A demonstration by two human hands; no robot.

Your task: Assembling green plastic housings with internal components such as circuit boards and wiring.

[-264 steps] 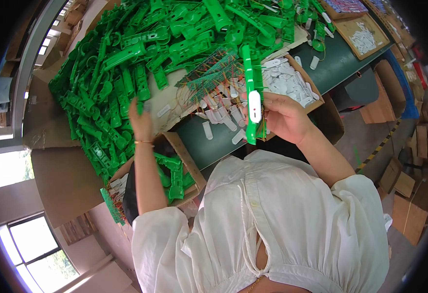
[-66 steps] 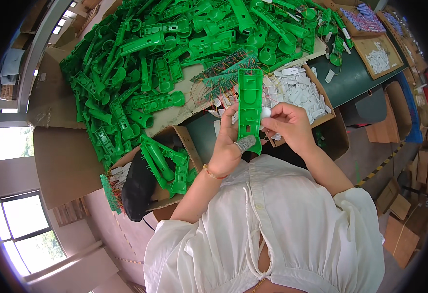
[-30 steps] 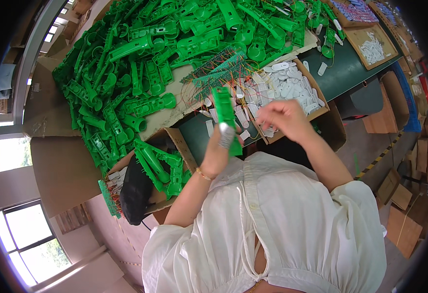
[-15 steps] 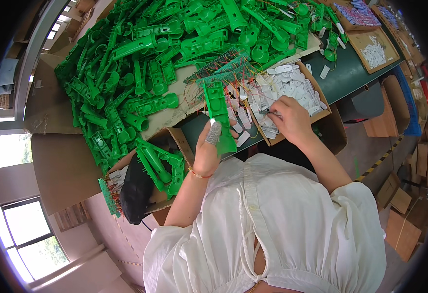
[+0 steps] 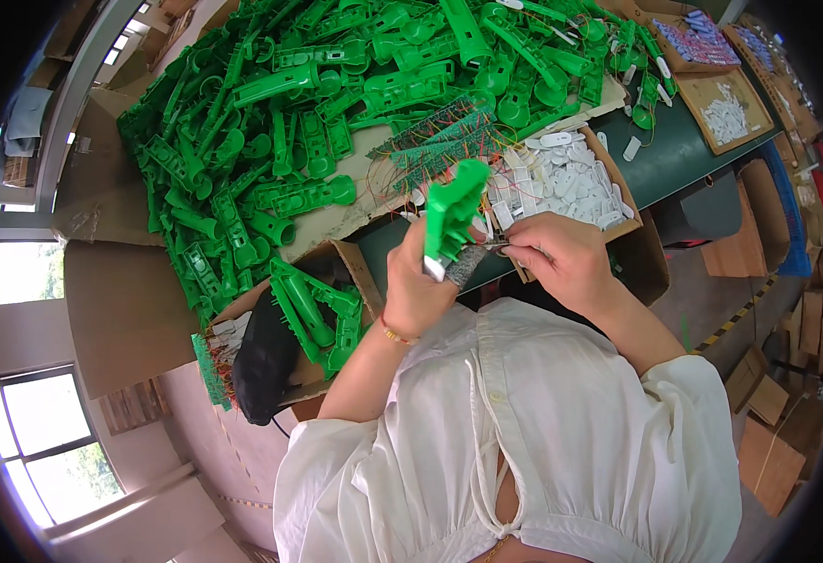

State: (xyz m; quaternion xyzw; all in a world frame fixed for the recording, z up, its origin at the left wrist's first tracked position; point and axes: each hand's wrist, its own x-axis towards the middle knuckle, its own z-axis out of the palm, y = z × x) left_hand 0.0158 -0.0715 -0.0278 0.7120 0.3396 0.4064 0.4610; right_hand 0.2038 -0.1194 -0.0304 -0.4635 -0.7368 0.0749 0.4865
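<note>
My left hand (image 5: 413,298) is wrapped round a green plastic housing half (image 5: 451,214), tilted up with its ribbed inside turned to the right. Grey wrapping (image 5: 466,266) covers one of its digits, and a small white piece (image 5: 433,269) shows at the housing's lower end. Close on the right, my right hand (image 5: 563,261) pinches a small thin dark tool (image 5: 497,246); its exact kind is too small to make out. The tool's tip points at the housing's lower part. Behind both hands lie green circuit boards (image 5: 440,145) with red wires.
A large heap of green housings (image 5: 336,84) covers the bench's far left. White plastic pieces fill a cardboard tray (image 5: 629,223) on the right. More housings sit in an open carton (image 5: 360,272) beside my left forearm. Farther right stands a shallow box (image 5: 757,114) of small white parts.
My left hand has turned the green housing and tilted its far end up to the right. My right hand has come left and down from the white pieces to the housing, still pinching the tool.
</note>
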